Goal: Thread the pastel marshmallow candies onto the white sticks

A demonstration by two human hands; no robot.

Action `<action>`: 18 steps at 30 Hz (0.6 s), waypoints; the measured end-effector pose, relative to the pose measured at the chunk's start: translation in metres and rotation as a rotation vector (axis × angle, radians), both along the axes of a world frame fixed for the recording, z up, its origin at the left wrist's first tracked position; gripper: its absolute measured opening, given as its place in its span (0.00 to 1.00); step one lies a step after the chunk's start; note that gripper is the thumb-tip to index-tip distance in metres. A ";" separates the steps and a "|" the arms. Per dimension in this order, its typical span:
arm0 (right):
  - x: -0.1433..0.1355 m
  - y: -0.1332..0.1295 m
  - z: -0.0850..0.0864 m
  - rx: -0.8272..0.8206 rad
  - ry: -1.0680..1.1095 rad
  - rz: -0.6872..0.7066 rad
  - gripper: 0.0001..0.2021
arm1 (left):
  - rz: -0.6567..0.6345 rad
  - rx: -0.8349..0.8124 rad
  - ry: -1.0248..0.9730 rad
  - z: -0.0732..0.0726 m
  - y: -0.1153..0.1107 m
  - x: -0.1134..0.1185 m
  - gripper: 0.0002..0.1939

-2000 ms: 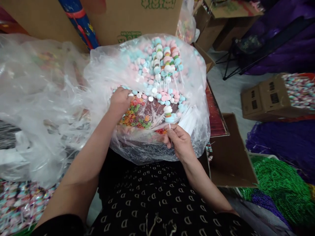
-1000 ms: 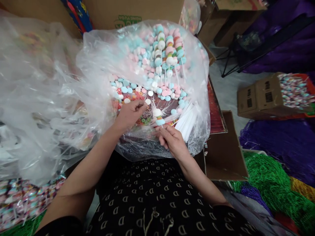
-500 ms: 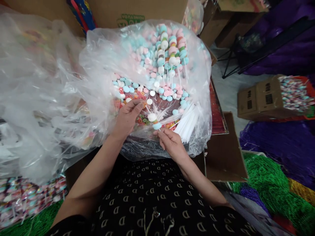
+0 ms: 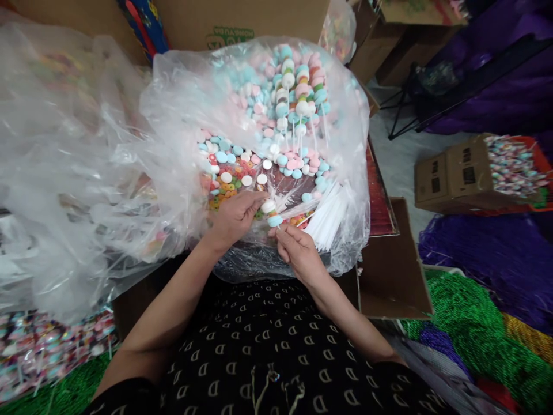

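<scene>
My right hand (image 4: 298, 248) pinches the lower end of a thin white stick that carries a short stack of candies (image 4: 273, 216), white at the top and pale blue at the bottom. My left hand (image 4: 239, 214) is closed, with thumb and fingertips pressed together at the top of that stack. What those fingertips hold is too small and covered to make out. Under and beside the left hand lie small gummy rings (image 4: 216, 202) in orange, yellow and green. Round white, pink and blue candies (image 4: 231, 157) spread behind them on clear plastic.
Finished candy skewers (image 4: 302, 92) lie at the back of the plastic-lined heap. Loose white sticks (image 4: 326, 222) are bunched at the right. Bulky clear plastic bags (image 4: 86, 161) cover the left side. An open cardboard box (image 4: 391, 265) stands to the right, below the table edge.
My left hand has moved right and slightly down, from over the gummy rings to the stick's tip. The right hand stays nearly still with the stick.
</scene>
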State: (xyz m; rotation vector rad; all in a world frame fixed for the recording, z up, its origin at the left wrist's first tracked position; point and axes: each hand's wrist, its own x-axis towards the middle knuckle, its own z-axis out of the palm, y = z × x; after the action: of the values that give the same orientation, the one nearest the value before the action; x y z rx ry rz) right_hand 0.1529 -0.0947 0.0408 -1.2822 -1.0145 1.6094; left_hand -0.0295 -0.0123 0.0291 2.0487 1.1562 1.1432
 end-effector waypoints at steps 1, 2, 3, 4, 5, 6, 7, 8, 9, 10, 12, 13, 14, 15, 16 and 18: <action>-0.001 0.000 -0.002 0.018 -0.011 -0.014 0.20 | 0.015 -0.005 0.007 -0.001 -0.002 0.001 0.18; -0.002 0.000 -0.004 0.041 -0.027 -0.026 0.21 | 0.041 -0.016 0.018 -0.001 -0.003 0.001 0.18; -0.003 -0.001 -0.006 0.066 -0.048 -0.035 0.21 | 0.075 -0.031 0.030 0.000 -0.005 0.002 0.19; -0.004 -0.001 -0.007 0.092 -0.072 -0.040 0.22 | 0.111 -0.046 0.040 0.000 -0.007 0.003 0.20; -0.004 -0.001 -0.008 0.114 -0.097 -0.040 0.23 | 0.145 -0.058 0.048 0.001 -0.009 0.004 0.20; -0.004 -0.001 -0.008 0.131 -0.120 -0.038 0.23 | 0.175 -0.058 0.054 0.001 -0.010 0.006 0.21; -0.004 -0.001 -0.008 0.140 -0.138 -0.033 0.24 | 0.197 -0.040 0.062 0.002 -0.011 0.007 0.21; -0.004 -0.001 -0.007 0.144 -0.150 -0.032 0.25 | 0.210 -0.008 0.077 0.002 -0.011 0.008 0.21; -0.003 -0.001 -0.007 0.145 -0.157 -0.030 0.26 | 0.217 0.033 0.101 0.001 -0.011 0.009 0.21; -0.003 -0.001 -0.006 0.143 -0.161 -0.027 0.26 | 0.221 0.086 0.128 0.000 -0.011 0.010 0.22; -0.003 -0.001 -0.005 0.140 -0.161 -0.020 0.26 | 0.223 0.203 0.186 -0.003 -0.010 0.010 0.23; -0.003 -0.001 -0.005 0.141 -0.155 -0.022 0.26 | 0.225 0.252 0.209 -0.004 -0.010 0.010 0.23; -0.003 -0.002 -0.006 0.143 -0.144 -0.026 0.25 | 0.228 0.294 0.221 -0.006 -0.010 0.009 0.22; -0.003 -0.002 -0.007 0.145 -0.129 -0.030 0.25 | 0.234 0.321 0.220 -0.007 -0.010 0.009 0.22; -0.003 -0.002 -0.008 0.150 -0.112 -0.036 0.24 | 0.246 0.332 0.203 -0.007 -0.010 0.008 0.21; -0.004 -0.001 -0.011 0.161 -0.080 -0.048 0.23 | 0.282 0.305 0.116 -0.007 -0.012 0.009 0.19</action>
State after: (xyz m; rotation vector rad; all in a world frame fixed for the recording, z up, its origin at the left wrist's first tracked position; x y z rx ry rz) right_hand 0.1484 -0.0958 0.0299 -1.2600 -1.1303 1.4192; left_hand -0.0205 -0.0244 0.0224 2.2541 1.4377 1.4245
